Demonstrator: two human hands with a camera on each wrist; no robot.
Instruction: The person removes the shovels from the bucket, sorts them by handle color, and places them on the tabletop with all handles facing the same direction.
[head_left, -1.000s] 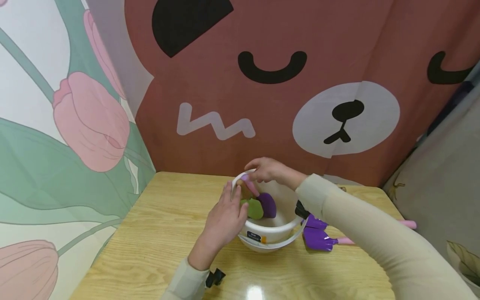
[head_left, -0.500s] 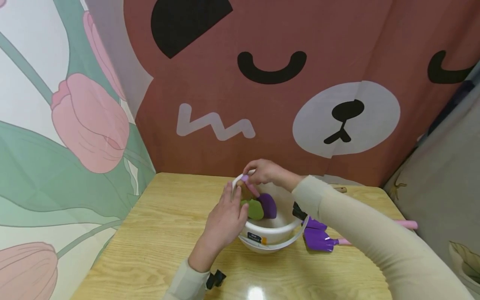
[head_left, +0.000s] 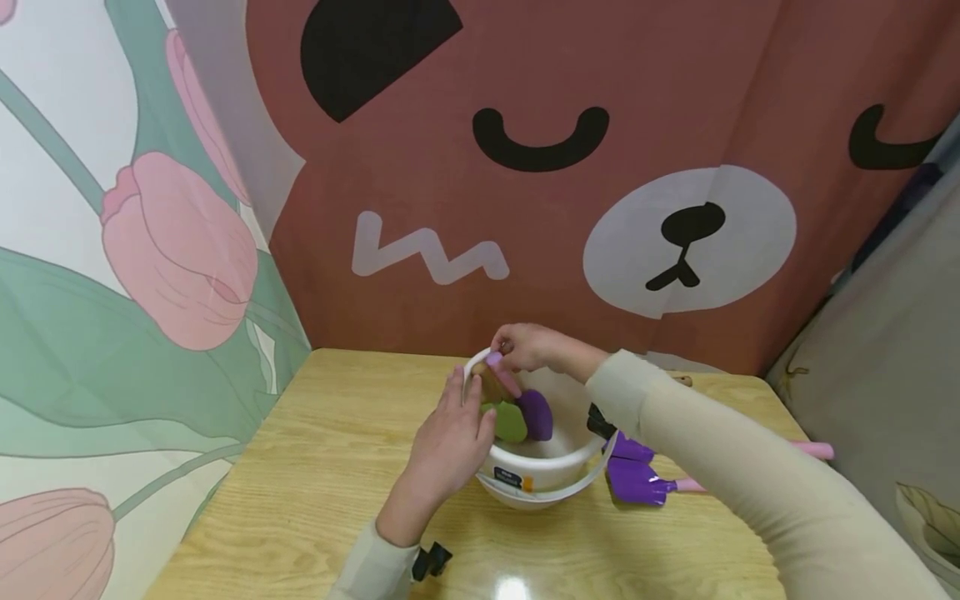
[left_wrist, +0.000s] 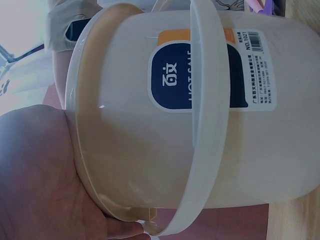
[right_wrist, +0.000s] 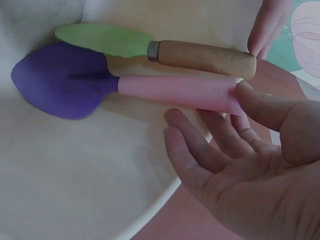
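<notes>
A white bucket (head_left: 551, 477) with a bail handle stands on the table. Inside it leans a garden trowel with a purple blade (right_wrist: 65, 82) and a pink handle. My right hand (head_left: 528, 347) reaches over the far rim and pinches the end of that handle, thumb above and fingers below. Beside it in the bucket lies a green trowel (right_wrist: 105, 40) with a wooden handle (right_wrist: 205, 58). My left hand (head_left: 450, 437) rests on the bucket's left rim with straight fingers, and a fingertip touches the wooden handle's end. The left wrist view shows the bucket's labelled side.
Right of the bucket lies a purple shovel (head_left: 636, 481) with a pink handle, next to another purple tool (head_left: 632, 447). A wooden handle end (head_left: 684, 380) shows behind my right sleeve. A curtain with a bear print (head_left: 420, 308) hangs directly behind the table (head_left: 337, 467).
My right fingers have shifted slightly at the pink handle. The left hand and the bucket stay in place, and the head view tilts up a little.
</notes>
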